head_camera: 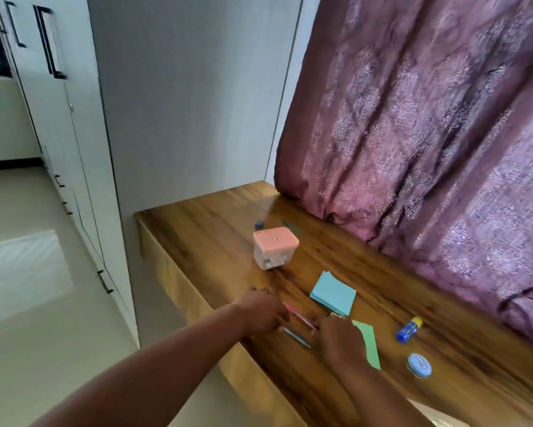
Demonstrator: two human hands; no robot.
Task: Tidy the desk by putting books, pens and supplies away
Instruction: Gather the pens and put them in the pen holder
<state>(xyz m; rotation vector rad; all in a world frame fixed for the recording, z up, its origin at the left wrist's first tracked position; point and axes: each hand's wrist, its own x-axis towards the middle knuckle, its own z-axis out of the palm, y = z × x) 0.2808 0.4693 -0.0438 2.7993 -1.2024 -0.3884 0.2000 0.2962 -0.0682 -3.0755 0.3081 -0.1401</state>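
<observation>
On the wooden desk (203,229) my left hand (260,311) and my right hand (339,340) both rest over a pink pen (299,315) and a dark blue pen (296,335) lying between them. The fingers touch the pens, but motion blur hides whether either hand grips one. A stack of light blue paper (332,292) lies just beyond the pens. A green sheet (369,343) is partly under my right hand. A clear box with a pink lid (276,251) stands farther back.
A blue glue stick (408,328) and a round blue tin (419,365) lie to the right. A small dark object (259,224) and a thin greenish item (291,226) sit behind the box. A purple curtain (428,134) hangs along the desk's far side. White cupboards (62,143) stand at left.
</observation>
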